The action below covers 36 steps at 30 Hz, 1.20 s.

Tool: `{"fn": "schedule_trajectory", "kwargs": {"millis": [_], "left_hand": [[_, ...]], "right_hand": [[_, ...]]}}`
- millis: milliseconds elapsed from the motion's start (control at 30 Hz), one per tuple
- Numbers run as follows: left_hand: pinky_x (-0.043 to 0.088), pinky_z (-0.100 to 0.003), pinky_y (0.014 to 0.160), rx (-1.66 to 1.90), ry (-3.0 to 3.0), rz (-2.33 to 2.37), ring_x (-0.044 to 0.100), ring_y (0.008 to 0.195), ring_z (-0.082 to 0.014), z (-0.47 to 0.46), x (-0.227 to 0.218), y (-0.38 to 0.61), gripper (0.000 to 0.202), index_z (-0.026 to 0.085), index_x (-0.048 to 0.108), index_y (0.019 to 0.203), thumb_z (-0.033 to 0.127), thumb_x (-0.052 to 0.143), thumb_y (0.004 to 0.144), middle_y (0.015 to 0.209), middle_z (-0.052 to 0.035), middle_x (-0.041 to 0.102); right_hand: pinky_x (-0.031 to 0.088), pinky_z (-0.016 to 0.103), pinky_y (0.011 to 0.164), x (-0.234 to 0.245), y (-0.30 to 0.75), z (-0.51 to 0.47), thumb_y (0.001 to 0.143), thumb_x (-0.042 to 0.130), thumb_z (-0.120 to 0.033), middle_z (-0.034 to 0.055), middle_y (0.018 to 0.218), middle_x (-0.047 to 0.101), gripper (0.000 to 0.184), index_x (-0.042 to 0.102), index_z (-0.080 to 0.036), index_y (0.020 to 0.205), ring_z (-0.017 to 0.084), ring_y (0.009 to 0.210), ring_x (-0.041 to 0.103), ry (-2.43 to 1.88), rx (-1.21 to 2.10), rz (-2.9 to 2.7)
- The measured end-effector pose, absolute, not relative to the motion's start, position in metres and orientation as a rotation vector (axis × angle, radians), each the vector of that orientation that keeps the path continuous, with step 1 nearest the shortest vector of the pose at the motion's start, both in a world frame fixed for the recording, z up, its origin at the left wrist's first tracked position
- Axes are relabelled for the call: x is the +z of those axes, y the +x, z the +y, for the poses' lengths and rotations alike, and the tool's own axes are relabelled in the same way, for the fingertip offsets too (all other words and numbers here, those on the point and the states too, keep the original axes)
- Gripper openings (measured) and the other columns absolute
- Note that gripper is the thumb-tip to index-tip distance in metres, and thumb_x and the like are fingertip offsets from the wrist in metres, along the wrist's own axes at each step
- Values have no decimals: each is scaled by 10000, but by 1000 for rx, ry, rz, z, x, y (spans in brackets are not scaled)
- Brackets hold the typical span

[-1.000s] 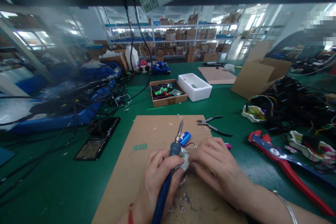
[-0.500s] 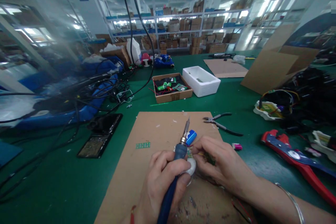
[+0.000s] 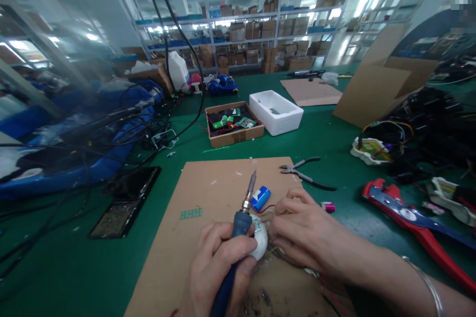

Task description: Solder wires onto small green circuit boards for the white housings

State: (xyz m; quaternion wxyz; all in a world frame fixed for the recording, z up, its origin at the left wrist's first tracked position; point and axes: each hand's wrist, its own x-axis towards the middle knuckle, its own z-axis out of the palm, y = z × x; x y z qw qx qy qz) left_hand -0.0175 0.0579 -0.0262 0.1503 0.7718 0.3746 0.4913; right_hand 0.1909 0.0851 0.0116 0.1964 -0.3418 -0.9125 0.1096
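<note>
My left hand [image 3: 223, 262] is wrapped round a blue-handled soldering iron [image 3: 242, 225], its metal tip pointing up and away. The same hand also grips a white rounded casing [image 3: 261, 241] with a bit of green circuit board at its top edge. Just to the right, my right hand [image 3: 305, 228] is closed on thin wires; its fingertips are partly hidden. A blue cylindrical battery [image 3: 261, 198] with a red wire lies beyond both hands on the cardboard sheet [image 3: 167, 252]. To the left on that sheet is a strip of small green boards [image 3: 191, 213].
Cutting pliers [image 3: 307, 173] lie at the sheet's right edge, with red-and-blue wire strippers [image 3: 405, 213] farther right. A carton of green parts [image 3: 236, 137] and a white foam box [image 3: 282, 124] stand behind. A black tray [image 3: 115, 215] and tangled cables are at left.
My right hand has shifted slightly away from the white casing, and more wire shows between them. The whole view has swung a little, moving things leftward. The soldering iron stays in my left hand.
</note>
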Motion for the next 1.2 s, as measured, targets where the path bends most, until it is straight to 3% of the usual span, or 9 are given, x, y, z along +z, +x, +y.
{"fn": "schedule_trajectory", "kwargs": {"millis": [167, 333, 667, 933, 1200], "left_hand": [[445, -349, 752, 1384, 2225, 1077, 528, 906, -201, 57, -24, -18, 184, 246, 583, 990, 143, 502, 861, 974, -42, 586], [449, -356, 751, 1393, 2192, 1069, 522, 903, -204, 57, -25, -17, 175, 244, 589, 981, 151, 501, 863, 958, -47, 584], [464, -333, 747, 1320, 2269, 1064, 520, 891, -189, 58, -20, -21, 169, 254, 567, 1026, 179, 493, 893, 959, -53, 583], [447, -349, 761, 1361, 2243, 1069, 518, 904, -195, 58, -22, -20, 152, 248, 576, 1009, 192, 483, 902, 958, -51, 591], [438, -351, 735, 1411, 2249, 1067, 533, 867, -206, 59, -22, -17, 131, 238, 593, 976, 227, 490, 897, 932, -48, 601]], "right_hand": [[309, 344, 783, 5, 187, 84, 883, 419, -129, 11, 746, 628, 153, 531, -200, 807, 163, 712, 519, -993, 82, -2435], [299, 354, 792, 3, 178, 79, 854, 464, -116, -5, 684, 600, 105, 508, -194, 799, 157, 671, 510, -1130, 0, -2220], [282, 359, 784, 6, 171, 78, 871, 525, -154, -3, 771, 630, 83, 586, -210, 863, 169, 757, 517, -1086, 229, -2194], [418, 276, 699, 3, 174, 81, 906, 472, -135, 53, 884, 590, 117, 581, -177, 896, 164, 821, 536, -1047, 488, -2168], [458, 267, 675, -1, 175, 83, 905, 473, -146, 54, 802, 639, 126, 596, -166, 888, 159, 759, 585, -976, 394, -2218]]}}
